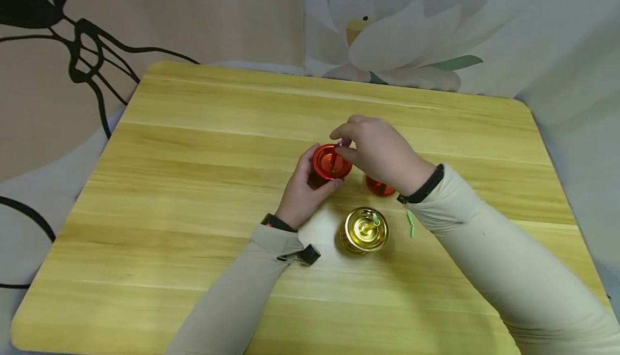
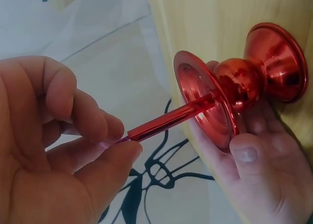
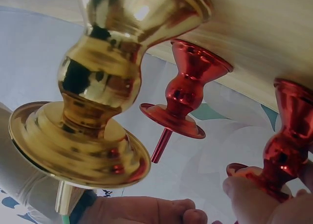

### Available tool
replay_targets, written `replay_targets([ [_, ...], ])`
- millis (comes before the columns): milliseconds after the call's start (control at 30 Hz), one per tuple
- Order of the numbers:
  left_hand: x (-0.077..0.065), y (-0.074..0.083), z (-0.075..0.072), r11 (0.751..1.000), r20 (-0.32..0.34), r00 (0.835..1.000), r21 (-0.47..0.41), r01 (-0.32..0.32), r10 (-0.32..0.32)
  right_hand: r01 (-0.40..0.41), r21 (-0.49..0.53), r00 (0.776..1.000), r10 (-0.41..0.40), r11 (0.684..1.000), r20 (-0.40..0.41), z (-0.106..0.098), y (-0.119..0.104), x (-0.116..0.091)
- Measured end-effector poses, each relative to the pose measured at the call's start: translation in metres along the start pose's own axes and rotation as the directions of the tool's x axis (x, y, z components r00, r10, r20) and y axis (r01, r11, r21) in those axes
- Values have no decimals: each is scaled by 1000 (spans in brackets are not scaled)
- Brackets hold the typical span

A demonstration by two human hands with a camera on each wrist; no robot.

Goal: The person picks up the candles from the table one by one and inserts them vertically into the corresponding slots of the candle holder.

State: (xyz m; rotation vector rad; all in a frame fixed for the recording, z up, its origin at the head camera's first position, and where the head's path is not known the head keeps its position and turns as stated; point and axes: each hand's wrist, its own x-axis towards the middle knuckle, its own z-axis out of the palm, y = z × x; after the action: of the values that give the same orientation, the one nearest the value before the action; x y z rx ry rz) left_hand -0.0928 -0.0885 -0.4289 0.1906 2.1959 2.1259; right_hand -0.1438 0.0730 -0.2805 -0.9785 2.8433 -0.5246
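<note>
The person's left arm [image 1: 227, 296] is slanting forward and inward; the left hand [image 1: 302, 193] is gripping with a curved hold, its thumb [image 2: 252, 165] lying along the near side, its fingers [image 1: 306, 160] bending round the other; across from it, the right arm [image 1: 513, 263] is angling in and reaching a little further forward; the right hand [image 1: 382, 148] is arching over, its back facing up; its thumb and fingertips are pinching closely, while another finger [image 2: 61, 93] is curling above them.

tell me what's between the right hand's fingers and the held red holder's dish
The red stem, joined to the dish, with a purple bit at its end, as the left wrist view shows.
</note>
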Motion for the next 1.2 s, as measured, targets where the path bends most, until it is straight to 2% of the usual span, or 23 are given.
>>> replay_targets([
  [100, 0, 1, 0, 999, -30, 999, -2, -33, 33, -25, 16, 1000, 25, 1000, -9, -2, 1, -6],
  [167, 0, 1, -1, 996, -99, 991, 1, -94, 94, -28, 27, 999, 29, 999, -37, -4, 3, -13],
  [200, 0, 2, -1, 990, -146, 980, -2, -139, 137, -26, 34, 998, 27, 999, -58, -5, 4, -17],
  [233, -1, 2, -1, 982, -201, 961, 1, -191, 188, -19, 44, 996, 22, 999, -83, -6, 4, -22],
  [300, -4, 3, 0, 955, -304, 909, 8, -296, 284, 0, 66, 990, 9, 998, -139, -8, 7, -34],
  [333, -6, 4, 1, 938, -331, 884, 9, -348, 331, 4, 82, 987, 9, 997, -162, -8, 9, -41],
  [367, -8, 5, 2, 920, -338, 865, 14, -391, 372, 2, 96, 983, 16, 995, -184, -9, 11, -49],
  [400, -10, 5, 3, 905, -324, 854, 20, -424, 407, -5, 111, 979, 27, 994, -200, -9, 13, -57],
  [433, -12, 5, 4, 894, -291, 852, 26, -447, 435, -13, 123, 976, 39, 992, -214, -8, 16, -66],
  [533, -16, 6, 8, 881, -116, 874, 24, -472, 472, -54, 145, 971, 86, 988, -223, -2, 25, -91],
  [600, -17, 6, 10, 891, -2, 891, 6, -454, 454, -73, 147, 970, 104, 986, -219, 6, 32, -104],
  [667, -17, 6, 12, 904, 66, 902, -4, -427, 426, -92, 141, 970, 120, 986, -212, 14, 40, -115],
  [800, -14, 6, 18, 924, 143, 915, 17, -383, 377, -180, 119, 968, 197, 976, -153, 30, 57, -135],
  [967, -13, 4, 27, 949, 265, 920, 44, -312, 290, -319, 73, 948, 317, 945, 29, 44, 75, -149],
  [1067, -12, 2, 32, 975, 316, 926, 13, -223, 207, -339, 33, 938, 335, 940, 92, 53, 81, -150],
  [1200, -8, 0, 39, 993, 312, 942, -26, -119, 121, -338, 7, 936, 335, 941, 104, 63, 85, -151],
])
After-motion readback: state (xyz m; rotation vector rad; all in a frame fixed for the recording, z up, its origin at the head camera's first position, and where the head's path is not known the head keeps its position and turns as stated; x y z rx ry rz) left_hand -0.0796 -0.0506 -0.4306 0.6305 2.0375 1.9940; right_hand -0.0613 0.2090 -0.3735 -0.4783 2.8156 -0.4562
